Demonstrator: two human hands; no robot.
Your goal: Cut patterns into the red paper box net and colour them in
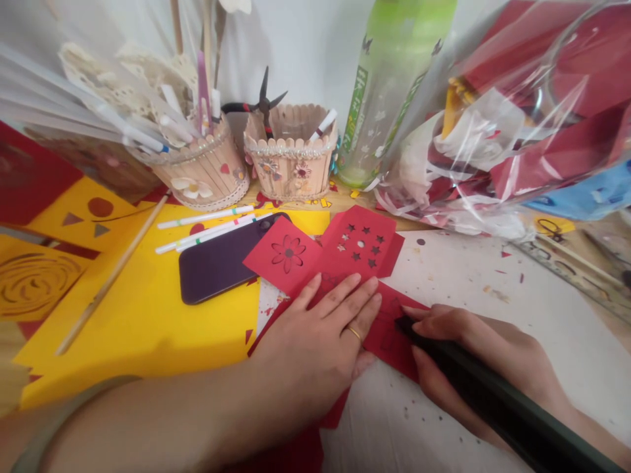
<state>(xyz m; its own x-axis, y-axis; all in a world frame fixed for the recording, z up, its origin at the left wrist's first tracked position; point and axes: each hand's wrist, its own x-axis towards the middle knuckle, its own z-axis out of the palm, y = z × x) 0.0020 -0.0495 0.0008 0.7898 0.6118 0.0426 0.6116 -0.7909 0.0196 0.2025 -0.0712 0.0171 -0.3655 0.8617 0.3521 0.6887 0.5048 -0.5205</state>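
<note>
Left hand (328, 328), outspread, grasping nothing, lies on red card (394, 355); rightward, right hand (476, 338) grips black tool (493, 394) slanting toward lower right.

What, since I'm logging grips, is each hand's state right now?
Left hand: open, palm down on the red card.
Right hand: closed, holding the black tool, its tip at the card.

Behind the one phone (219, 263) stood two stick-sided holders (207, 167) (286, 180) and one green bottle (384, 98); beside it lay three white pens (204, 217); to its right were two hands (325, 328) (488, 341) and one black tool (493, 397).
</note>
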